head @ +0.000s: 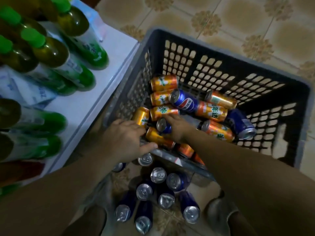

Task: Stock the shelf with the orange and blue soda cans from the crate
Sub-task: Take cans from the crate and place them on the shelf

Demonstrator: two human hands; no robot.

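Where crate rim hides cans, right hand gripping blue can, left hand spread

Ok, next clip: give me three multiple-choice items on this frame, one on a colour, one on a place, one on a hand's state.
1. What colour are the caps of the bottles on the white shelf? A. red B. green C. white
2. Where do the upright blue cans stand? A. on the shelf B. inside the crate C. on the tiled floor beside the crate
3. What does the right hand hold? A. a blue can B. an orange can C. nothing

Key: 1 B, every visible cap is bright green. 2 C, their silver tops face up from the tiles near the person's feet. 3 A, its fingers curl round a blue can inside the crate.
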